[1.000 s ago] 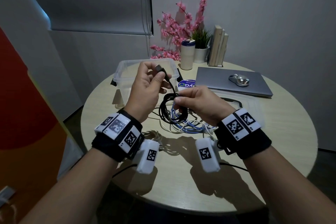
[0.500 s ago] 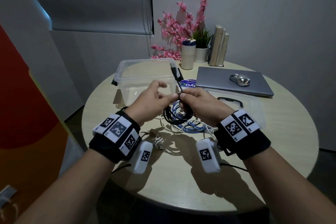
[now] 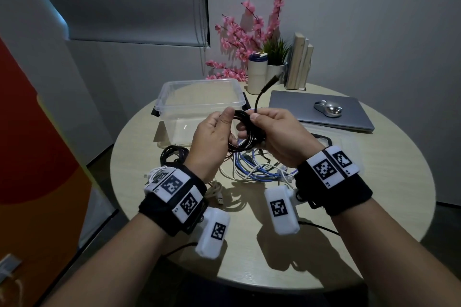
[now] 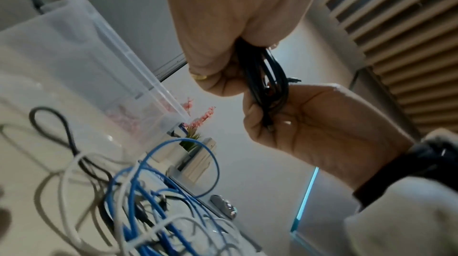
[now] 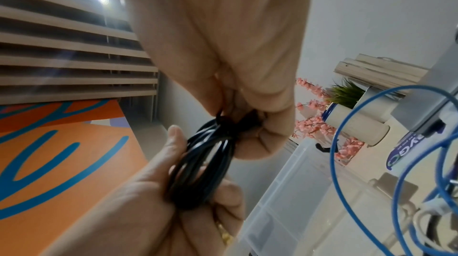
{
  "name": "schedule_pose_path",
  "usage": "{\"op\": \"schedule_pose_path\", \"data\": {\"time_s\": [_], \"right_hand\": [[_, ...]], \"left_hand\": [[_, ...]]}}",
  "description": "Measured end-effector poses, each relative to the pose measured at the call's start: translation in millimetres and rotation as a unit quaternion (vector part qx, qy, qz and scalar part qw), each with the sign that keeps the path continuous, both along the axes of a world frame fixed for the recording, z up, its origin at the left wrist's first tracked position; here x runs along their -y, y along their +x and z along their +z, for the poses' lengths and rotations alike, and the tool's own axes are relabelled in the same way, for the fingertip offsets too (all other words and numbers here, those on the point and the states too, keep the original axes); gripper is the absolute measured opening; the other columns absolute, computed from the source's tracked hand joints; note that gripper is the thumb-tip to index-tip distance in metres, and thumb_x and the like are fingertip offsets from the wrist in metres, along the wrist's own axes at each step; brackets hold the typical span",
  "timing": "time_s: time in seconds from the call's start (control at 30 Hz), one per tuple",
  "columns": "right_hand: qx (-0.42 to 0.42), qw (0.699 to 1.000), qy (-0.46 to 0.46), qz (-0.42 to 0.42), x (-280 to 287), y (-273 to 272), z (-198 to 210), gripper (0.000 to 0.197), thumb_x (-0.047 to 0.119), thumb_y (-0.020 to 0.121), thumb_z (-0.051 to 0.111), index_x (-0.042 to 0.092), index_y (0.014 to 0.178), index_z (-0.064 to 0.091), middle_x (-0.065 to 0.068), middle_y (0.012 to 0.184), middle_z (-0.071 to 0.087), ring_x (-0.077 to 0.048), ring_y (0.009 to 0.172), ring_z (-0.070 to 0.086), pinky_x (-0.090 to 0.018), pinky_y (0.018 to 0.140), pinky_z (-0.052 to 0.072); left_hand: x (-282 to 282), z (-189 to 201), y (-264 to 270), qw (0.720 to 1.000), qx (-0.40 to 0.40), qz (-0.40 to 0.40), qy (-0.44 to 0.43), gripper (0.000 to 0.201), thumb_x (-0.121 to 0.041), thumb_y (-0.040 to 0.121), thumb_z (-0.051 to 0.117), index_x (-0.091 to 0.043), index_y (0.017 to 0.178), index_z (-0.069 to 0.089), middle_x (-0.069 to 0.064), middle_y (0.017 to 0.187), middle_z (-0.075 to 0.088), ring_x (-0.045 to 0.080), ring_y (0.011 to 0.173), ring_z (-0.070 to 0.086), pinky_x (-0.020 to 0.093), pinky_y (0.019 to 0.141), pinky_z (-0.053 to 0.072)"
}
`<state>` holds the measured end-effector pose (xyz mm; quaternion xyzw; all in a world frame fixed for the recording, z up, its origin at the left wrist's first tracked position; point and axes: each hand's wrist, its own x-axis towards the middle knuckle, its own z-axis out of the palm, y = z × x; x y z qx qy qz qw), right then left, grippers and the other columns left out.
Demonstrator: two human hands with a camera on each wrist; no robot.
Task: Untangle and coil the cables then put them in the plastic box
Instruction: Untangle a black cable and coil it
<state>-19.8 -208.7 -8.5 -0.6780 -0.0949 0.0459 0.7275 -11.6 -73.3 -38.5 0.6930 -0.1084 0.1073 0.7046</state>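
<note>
Since half a second ago I have lifted both hands a little, and the loose plug end now sticks up to the right, not straight up.

My left hand (image 3: 212,137) and right hand (image 3: 277,134) both hold the black coil (image 3: 243,132) in the air, over the middle of the table (image 3: 374,182) and just in front of the box (image 3: 199,97). The box is at the back left edge and looks empty so far.

The coil is light and soft. It bends easily but wants to spring open, so I think it is best held where all the loops bunch together. The plug end (image 3: 273,80) is the one stiff bit, so I would tuck it in and not pull on it.

My left fingers are curled round one side of the loops, with the thumb on top. My right hand pinches the loops tight at the other side. I think the tail comes out by my right thumb, but the wrist views are too blurry to be sure.

The blue cable (image 3: 252,169) and white cable (image 3: 229,174) lie tangled on the table under my hands. Another black cable (image 3: 173,153) lies near the left edge.
</note>
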Motion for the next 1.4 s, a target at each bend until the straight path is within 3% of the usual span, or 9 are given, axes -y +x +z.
{"op": "schedule_pose_path", "data": {"time_s": [0.17, 0.27, 0.43, 0.6, 0.73, 0.87, 1.07, 1.23, 1.4], "right_hand": [[-0.011, 0.997, 0.046, -0.061, -6, 2, -4, 0.021, 0.011, 0.101, 0.039, 0.004, 0.104, 0.059, -0.016, 0.088, 0.065, -0.020, 0.070, 0.065, -0.034, 0.071, 0.055], [-0.020, 0.993, 0.066, -0.095, -7, 4, -6, 0.013, 0.010, 0.100, 0.040, 0.003, 0.099, 0.051, -0.018, 0.083, 0.066, -0.021, 0.063, 0.066, -0.033, 0.063, 0.056], [-0.030, 0.987, 0.074, -0.140, -4, 6, -9, 0.012, 0.008, 0.098, 0.047, 0.008, 0.087, 0.052, -0.017, 0.079, 0.065, -0.022, 0.058, 0.064, -0.031, 0.056, 0.056], [-0.022, 0.987, 0.011, -0.160, -3, 8, -12, 0.020, 0.006, 0.098, 0.043, 0.009, 0.099, 0.062, -0.012, 0.070, 0.062, -0.015, 0.049, 0.059, -0.026, 0.053, 0.052], [-0.016, 0.987, -0.009, -0.158, -4, 8, -12, 0.021, 0.007, 0.097, 0.046, 0.016, 0.101, 0.064, -0.010, 0.069, 0.063, -0.015, 0.051, 0.061, -0.032, 0.060, 0.055], [-0.015, 0.987, -0.031, -0.156, -1, 9, -14, 0.025, 0.003, 0.095, 0.046, 0.006, 0.111, 0.065, -0.013, 0.073, 0.064, -0.016, 0.049, 0.062, -0.029, 0.050, 0.056], [-0.047, 0.989, -0.121, -0.076, 0, 5, -10, 0.037, -0.008, 0.088, 0.032, 0.006, 0.083, 0.066, -0.013, 0.063, 0.058, -0.017, 0.052, 0.060, -0.044, 0.063, 0.060], [-0.062, 0.987, -0.131, -0.069, -2, 8, -7, 0.032, -0.006, 0.091, 0.035, 0.002, 0.083, 0.065, -0.016, 0.067, 0.056, -0.018, 0.051, 0.060, -0.039, 0.058, 0.059], [-0.050, 0.996, -0.059, -0.047, -4, 5, -7, 0.032, -0.007, 0.091, 0.031, -0.007, 0.097, 0.063, -0.017, 0.077, 0.055, -0.021, 0.060, 0.058, -0.037, 0.063, 0.056]], "left_hand": [[1, 3, -3, 0.994, 0.073, 0.044, 0.070, 0.042, -0.059, 0.083, 0.037, -0.021, 0.075, 0.052, -0.007, 0.060, 0.048, 0.013, 0.052, 0.048, 0.029, 0.055, 0.041], [-1, -1, -4, 0.981, 0.105, 0.072, 0.149, 0.038, -0.057, 0.089, 0.034, -0.023, 0.074, 0.043, 0.003, 0.061, 0.047, 0.020, 0.057, 0.048, 0.033, 0.054, 0.040], [-7, -1, 1, 0.967, 0.121, 0.022, 0.224, 0.025, -0.034, 0.101, 0.037, -0.031, 0.078, 0.045, 0.004, 0.062, 0.045, 0.013, 0.055, 0.039, 0.030, 0.053, 0.034], [-9, -3, 2, 0.952, 0.133, 0.003, 0.277, 0.016, -0.026, 0.101, 0.039, -0.018, 0.092, 0.051, -0.001, 0.064, 0.047, 0.009, 0.056, 0.039, 0.024, 0.055, 0.033], [-8, -3, 4, 0.939, 0.145, 0.039, 0.310, 0.016, -0.024, 0.101, 0.040, -0.014, 0.093, 0.048, -0.006, 0.065, 0.044, 0.009, 0.059, 0.041, 0.025, 0.055, 0.030], [-12, -6, 7, 0.913, 0.168, 0.023, 0.372, 0.014, -0.023, 0.100, 0.042, -0.010, 0.096, 0.046, -0.005, 0.082, 0.045, 0.015, 0.078, 0.041, 0.027, 0.070, 0.032], [-17, -9, 8, 0.863, 0.223, 0.080, 0.445, 0.019, -0.029, 0.096, 0.040, -0.013, 0.100, 0.051, 0.000, 0.125, 0.044, 0.015, 0.111, 0.036, 0.032, 0.092, 0.030], [-16, -10, 8, 0.868, 0.235, 0.071, 0.432, 0.021, -0.027, 0.097, 0.038, -0.009, 0.097, 0.050, 0.002, 0.091, 0.049, 0.020, 0.086, 0.043, 0.034, 0.076, 0.037], [-17, -8, 9, 0.904, 0.195, 0.074, 0.372, 0.009, -0.014, 0.098, 0.041, -0.008, 0.102, 0.047, 0.009, 0.087, 0.062, 0.029, 0.082, 0.060, 0.045, 0.070, 0.049]]}}
